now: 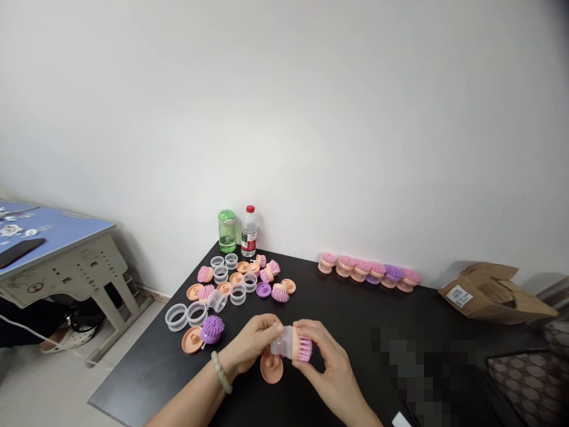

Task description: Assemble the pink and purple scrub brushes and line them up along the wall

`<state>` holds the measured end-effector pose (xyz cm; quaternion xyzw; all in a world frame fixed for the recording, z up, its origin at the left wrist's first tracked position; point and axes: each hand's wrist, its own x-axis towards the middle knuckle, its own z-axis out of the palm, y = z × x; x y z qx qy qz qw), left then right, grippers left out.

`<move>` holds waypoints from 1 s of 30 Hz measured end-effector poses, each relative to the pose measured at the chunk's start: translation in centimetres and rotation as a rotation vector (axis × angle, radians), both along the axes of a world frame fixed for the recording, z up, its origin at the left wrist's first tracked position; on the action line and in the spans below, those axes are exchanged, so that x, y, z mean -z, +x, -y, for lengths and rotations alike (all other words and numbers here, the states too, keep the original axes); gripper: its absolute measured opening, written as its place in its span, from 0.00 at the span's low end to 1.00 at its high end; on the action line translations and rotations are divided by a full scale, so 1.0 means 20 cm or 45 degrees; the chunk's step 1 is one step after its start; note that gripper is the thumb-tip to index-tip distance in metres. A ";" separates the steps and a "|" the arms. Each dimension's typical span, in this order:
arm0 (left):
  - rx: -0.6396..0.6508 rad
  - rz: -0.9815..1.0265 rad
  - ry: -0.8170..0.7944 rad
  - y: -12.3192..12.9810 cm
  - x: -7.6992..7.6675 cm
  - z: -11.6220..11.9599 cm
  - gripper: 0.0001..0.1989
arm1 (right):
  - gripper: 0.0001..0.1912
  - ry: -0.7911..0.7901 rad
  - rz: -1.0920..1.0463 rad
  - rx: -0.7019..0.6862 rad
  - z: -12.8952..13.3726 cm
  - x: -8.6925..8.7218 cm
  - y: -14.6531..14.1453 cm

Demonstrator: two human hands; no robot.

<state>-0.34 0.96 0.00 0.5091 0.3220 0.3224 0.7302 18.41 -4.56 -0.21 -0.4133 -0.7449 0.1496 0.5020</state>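
Note:
Near the front of the black table, my left hand (pixel 258 341) is closed on a clear plastic ring (pixel 283 343). My right hand (pixel 326 362) grips a pink-bristled brush head (pixel 303 347) with a peach rim, its bristles pointing right. Ring and brush head touch end to end. Just below my left fingers is a peach disc (pixel 271 369); whether those fingers touch it I cannot tell. To the left lie a purple brush head (pixel 212 329) and another peach disc (pixel 192 340).
Several clear rings (pixel 176 317), discs and brush heads spread over the table's left part. A green bottle (pixel 227 231) and a red-capped bottle (pixel 249 232) stand behind. Several brushes (pixel 360 270) line the wall. A brown paper bag (pixel 493 293) lies right.

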 end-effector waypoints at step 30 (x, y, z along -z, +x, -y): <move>-0.057 -0.055 0.173 -0.01 -0.05 0.02 0.33 | 0.17 0.481 0.438 0.182 0.03 0.00 0.06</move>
